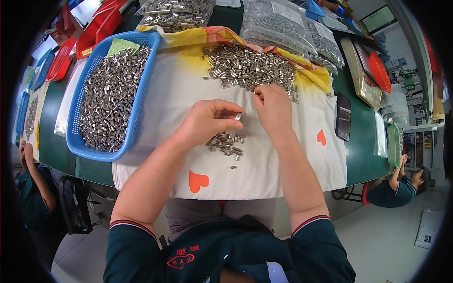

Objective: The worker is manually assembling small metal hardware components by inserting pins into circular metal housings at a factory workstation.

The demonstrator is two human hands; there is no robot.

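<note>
Between thumb and fingertips, my left hand point(210, 120) pinches a small shiny metal sleeve point(238, 116). Right of it, my right hand point(273, 106) is closed in a pinch at the near edge of a large pile of metal sleeves point(250, 66). A bright metal bit shows at its fingertips, too small to make out fully. Below my left hand lies a smaller heap of sleeves point(226, 145), partly hidden by the hand, with a single sleeve point(233, 167) apart from it. All this rests on a white cloth point(264, 174) with a yellow border and red hearts.
A blue basket point(71, 127) full of metal sleeves stands at the left. Bags of metal parts point(278, 26) line the far side. A dark phone point(343, 116) lies right of the cloth on the green table point(361, 155). Other people sit at both sides.
</note>
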